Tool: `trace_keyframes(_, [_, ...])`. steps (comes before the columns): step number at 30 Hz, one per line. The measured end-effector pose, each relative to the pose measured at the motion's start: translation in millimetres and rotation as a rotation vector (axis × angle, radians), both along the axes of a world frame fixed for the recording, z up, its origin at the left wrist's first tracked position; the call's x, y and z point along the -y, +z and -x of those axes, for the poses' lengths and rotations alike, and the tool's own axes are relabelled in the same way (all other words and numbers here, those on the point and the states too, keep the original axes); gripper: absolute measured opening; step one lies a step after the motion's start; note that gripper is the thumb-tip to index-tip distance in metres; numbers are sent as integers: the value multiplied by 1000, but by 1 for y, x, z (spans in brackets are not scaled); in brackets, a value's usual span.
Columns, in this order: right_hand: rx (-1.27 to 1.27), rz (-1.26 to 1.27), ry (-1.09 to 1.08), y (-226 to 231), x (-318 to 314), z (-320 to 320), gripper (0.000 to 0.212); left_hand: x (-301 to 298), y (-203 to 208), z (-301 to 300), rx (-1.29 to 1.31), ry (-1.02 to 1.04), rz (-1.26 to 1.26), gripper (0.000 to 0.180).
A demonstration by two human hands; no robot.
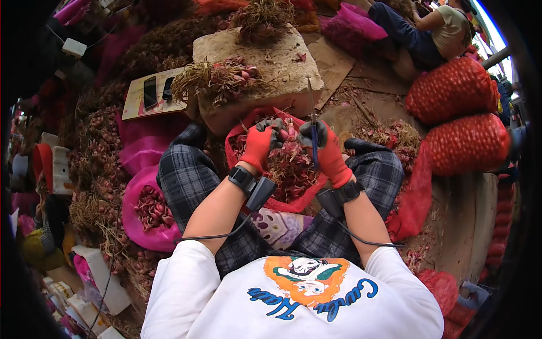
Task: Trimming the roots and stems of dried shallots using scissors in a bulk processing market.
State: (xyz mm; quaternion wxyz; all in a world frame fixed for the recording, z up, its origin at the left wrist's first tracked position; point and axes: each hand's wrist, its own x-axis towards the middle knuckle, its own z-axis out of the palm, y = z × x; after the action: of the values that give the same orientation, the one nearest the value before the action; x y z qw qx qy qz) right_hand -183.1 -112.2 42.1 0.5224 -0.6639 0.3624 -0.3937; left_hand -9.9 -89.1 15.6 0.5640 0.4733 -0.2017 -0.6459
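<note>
Sitting between two red-gloved hands, a few pink shallots (pixel 287 134) touch the curled fingers of the left hand (pixel 259 144); whether it pinches them, I cannot tell. The right hand (pixel 328 148) wraps around a blue-handled blade (pixel 314 148), its tip pointing away from the person. Beneath lies an open red mesh bag (pixel 280 205) holding loose shallots and skins. Beyond it, a pale block (pixel 282 65) bears dried-stalk bunches (pixel 226 80). Farther right, two filled red sacks (pixel 456 91) are stacked.
</note>
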Motion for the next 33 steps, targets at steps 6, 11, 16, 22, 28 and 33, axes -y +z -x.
trace_keyframes(6, [-48,-25,-32,9,-2,-11,23,-2,-8,-1,258,21,126,16])
trace_keyframes(11, [-498,435,-37,7,-2,-14,26,-7,-23,1,221,19,255,15])
trace_keyframes(16, [289,-457,15,6,-2,-6,29,-3,-29,-6,259,12,246,16])
trace_keyframes(22, [155,-207,-56,10,1,-2,25,-3,-2,2,32,65,50,25])
trace_keyframes(28, [-374,415,-58,14,-3,-15,30,-7,-33,1,599,82,584,17])
trace_keyframes(33, [61,-155,94,26,-10,-15,32,-14,-2,-10,1405,-68,671,7])
